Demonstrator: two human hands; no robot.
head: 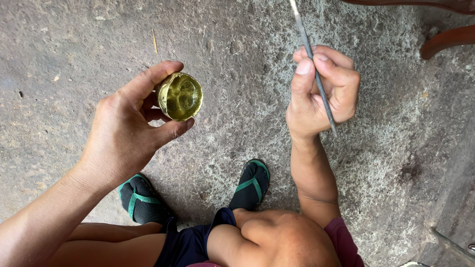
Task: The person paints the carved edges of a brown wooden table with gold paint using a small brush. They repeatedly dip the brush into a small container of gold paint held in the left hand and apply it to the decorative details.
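The person squats over a rough grey concrete floor [237, 59], both arms stretched out in front. The left hand [126, 131] holds a small round brass cup [180, 96] up in the air, its hollow turned toward the camera; the thumb presses its lower edge and the forefinger curls over the top, so the grip is clenched around the rim. Inside the cup the metal looks uneven, with rounded dents.

The right hand [321, 94] is well apart from the cup, off to the side at about the same height. Its grip is closed on a thin grey metal rod [314, 69], held like a pen between thumb and fingers, the rod running up past the top edge.

Below, two feet in black sandals with green straps [251, 185] rest on the floor.
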